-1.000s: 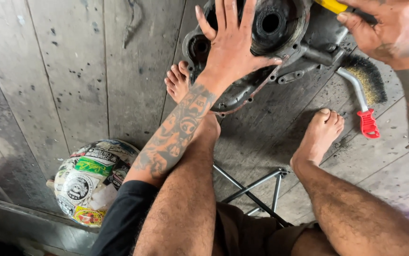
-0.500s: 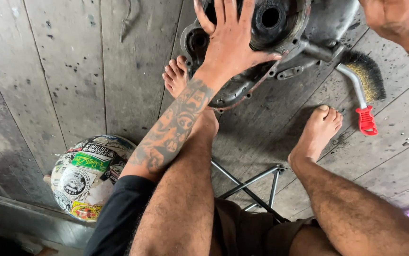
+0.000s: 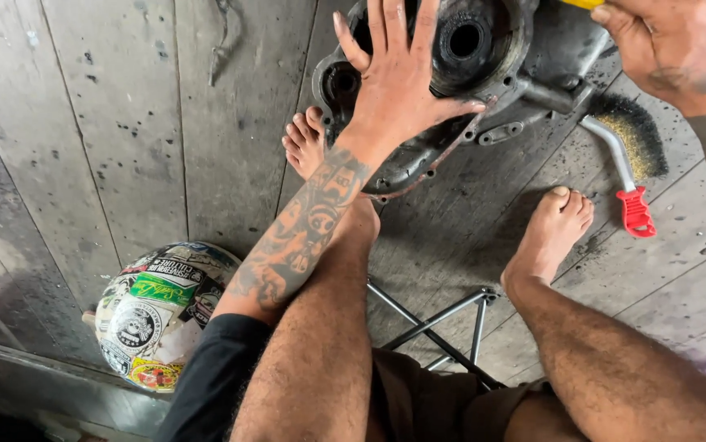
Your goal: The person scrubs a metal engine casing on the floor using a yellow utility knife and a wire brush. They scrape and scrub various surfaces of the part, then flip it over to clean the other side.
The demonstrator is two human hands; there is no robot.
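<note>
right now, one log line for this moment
left hand: flat on engine cover | right hand: grips yellow-handled tool | wire brush: on plank floor

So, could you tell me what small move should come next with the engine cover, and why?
Probably bring the right hand, gripping something yellow, down to the engine cover. The left hand lies flat on it, bracing it on the floor, and the right is poised just above.

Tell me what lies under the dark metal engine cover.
The engine cover rests on grey wooden floor planks, with a thin gasket showing at its lower edge. The left hand presses flat on top. The floor directly beneath is hidden.
</note>
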